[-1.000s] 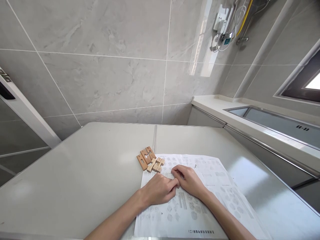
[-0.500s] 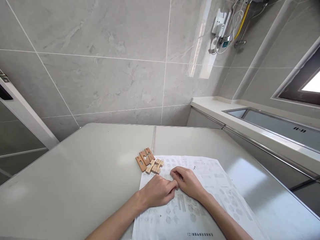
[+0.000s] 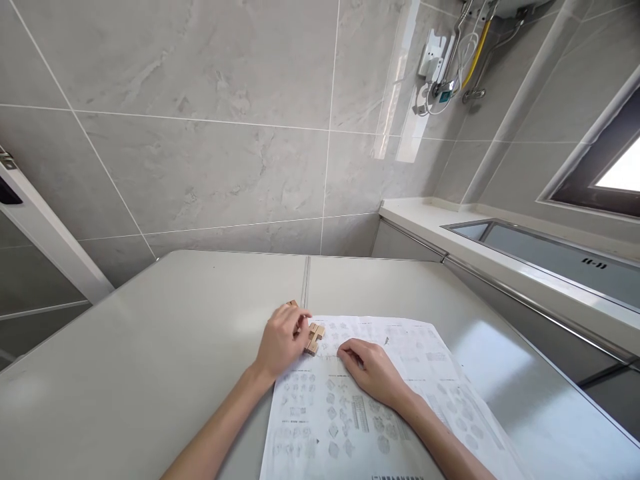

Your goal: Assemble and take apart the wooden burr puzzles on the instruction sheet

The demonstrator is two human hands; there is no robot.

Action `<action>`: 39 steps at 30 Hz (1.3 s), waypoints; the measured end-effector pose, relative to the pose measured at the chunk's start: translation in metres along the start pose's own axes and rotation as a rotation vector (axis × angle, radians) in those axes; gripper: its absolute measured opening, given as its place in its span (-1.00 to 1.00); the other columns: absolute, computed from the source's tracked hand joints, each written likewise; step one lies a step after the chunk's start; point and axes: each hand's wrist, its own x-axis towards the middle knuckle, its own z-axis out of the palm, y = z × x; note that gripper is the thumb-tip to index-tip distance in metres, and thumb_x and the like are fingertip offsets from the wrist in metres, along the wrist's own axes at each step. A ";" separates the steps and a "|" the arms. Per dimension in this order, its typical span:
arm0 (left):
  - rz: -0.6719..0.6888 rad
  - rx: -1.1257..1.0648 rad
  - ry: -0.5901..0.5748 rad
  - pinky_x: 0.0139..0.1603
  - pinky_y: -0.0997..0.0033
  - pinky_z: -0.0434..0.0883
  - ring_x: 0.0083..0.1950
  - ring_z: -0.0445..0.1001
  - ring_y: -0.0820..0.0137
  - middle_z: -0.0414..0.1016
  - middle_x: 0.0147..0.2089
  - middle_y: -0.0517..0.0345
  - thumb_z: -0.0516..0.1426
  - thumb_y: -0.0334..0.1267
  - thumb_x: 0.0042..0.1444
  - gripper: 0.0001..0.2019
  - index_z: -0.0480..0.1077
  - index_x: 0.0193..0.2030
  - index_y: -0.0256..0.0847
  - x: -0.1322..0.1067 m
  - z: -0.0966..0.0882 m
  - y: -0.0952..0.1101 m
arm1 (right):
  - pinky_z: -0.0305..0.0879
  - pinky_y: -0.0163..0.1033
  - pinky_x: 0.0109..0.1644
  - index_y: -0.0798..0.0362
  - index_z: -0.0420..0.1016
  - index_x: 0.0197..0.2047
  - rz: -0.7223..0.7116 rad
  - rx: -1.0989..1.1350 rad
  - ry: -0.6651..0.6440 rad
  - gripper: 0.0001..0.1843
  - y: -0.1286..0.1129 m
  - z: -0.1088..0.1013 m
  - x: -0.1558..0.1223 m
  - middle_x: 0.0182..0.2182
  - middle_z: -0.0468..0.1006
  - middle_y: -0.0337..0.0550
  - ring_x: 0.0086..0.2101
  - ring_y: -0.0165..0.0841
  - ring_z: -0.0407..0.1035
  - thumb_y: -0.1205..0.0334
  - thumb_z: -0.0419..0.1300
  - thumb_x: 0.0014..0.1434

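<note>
At the left edge of the frame, a white door frame (image 3: 55, 237) slants down toward the pale tabletop (image 3: 165, 360). The left forearm enters from the bottom, left of centre, and slopes up to the right, ending in the left hand (image 3: 281, 339), which is near the middle of the lower half. Its back faces up, the wrist is nearly in line with the arm, and the fingers bend over the wooden pieces, one fingertip pointing right. Whether they clamp a piece or only cover it, I cannot tell. A brown wooden piece (image 3: 292, 303) peeks out above the knuckles, and light wooden blocks (image 3: 316, 337) lie just right of the fingers, at the upper left corner of the printed sheet (image 3: 320, 390). Further right, the right hand (image 3: 371, 368) rests on the sheet, apart from the blocks, fingers loosely curled; whether thumb and fingertips meet, I cannot tell. Its forearm runs down to the bottom edge, right of centre. A white counter (image 3: 417, 213) stretches along the right side.
</note>
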 end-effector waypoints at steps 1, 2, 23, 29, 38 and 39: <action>-0.031 0.014 0.011 0.08 0.10 0.47 -0.06 0.54 0.20 0.62 -0.15 0.08 0.01 -0.29 0.41 -0.80 0.47 -0.10 -0.10 0.003 -0.002 -0.009 | 0.30 -0.20 -0.30 -0.07 0.51 -0.22 -0.003 -0.001 -0.001 -0.76 0.000 0.000 0.000 -0.38 0.61 -0.20 -0.41 -0.26 0.43 0.19 0.05 0.46; -0.064 0.029 0.020 0.13 0.04 0.45 0.00 0.53 0.17 0.62 -0.07 0.06 0.01 -0.27 0.42 -0.79 0.48 -0.09 -0.09 0.005 -0.004 -0.017 | 0.31 -0.20 -0.30 -0.07 0.50 -0.22 -0.005 -0.001 -0.001 -0.76 0.000 0.000 0.000 -0.37 0.62 -0.20 -0.40 -0.26 0.44 0.19 0.05 0.46; -0.218 0.050 -0.194 0.46 -0.17 0.26 0.50 0.26 0.06 0.45 0.41 0.10 0.02 -0.06 0.46 -0.64 0.52 0.23 0.02 0.001 0.006 -0.082 | 0.25 -0.23 -0.29 -0.05 0.49 -0.22 0.007 0.002 -0.016 -0.76 -0.002 0.003 0.002 -0.36 0.61 -0.21 -0.41 -0.29 0.39 0.22 0.04 0.46; -0.199 0.039 -0.222 0.47 -0.12 0.28 0.51 0.25 0.05 0.43 0.43 0.15 0.13 0.07 0.38 -0.63 0.55 0.21 0.09 0.001 0.006 -0.079 | 0.23 -0.23 -0.29 -0.04 0.49 -0.21 0.010 0.012 -0.020 -0.75 -0.002 0.004 0.002 -0.37 0.60 -0.20 -0.41 -0.30 0.37 0.20 0.03 0.46; -0.243 0.047 -0.178 0.44 -0.06 0.32 0.43 0.36 0.08 0.48 0.37 0.04 0.04 0.02 0.43 -0.60 0.48 0.25 -0.03 0.000 0.006 -0.084 | 0.23 -0.24 -0.27 -0.04 0.51 -0.22 0.027 0.007 -0.018 -0.76 -0.003 0.004 0.004 -0.35 0.61 -0.21 -0.40 -0.30 0.39 0.20 0.05 0.45; -0.246 0.045 -0.178 0.44 -0.06 0.33 0.43 0.36 0.07 0.47 0.37 0.03 0.05 0.03 0.41 -0.59 0.47 0.26 -0.04 0.000 0.006 -0.084 | 0.23 -0.24 -0.27 -0.04 0.51 -0.22 0.027 0.003 -0.019 -0.76 -0.002 0.005 0.004 -0.36 0.61 -0.21 -0.40 -0.30 0.39 0.20 0.05 0.45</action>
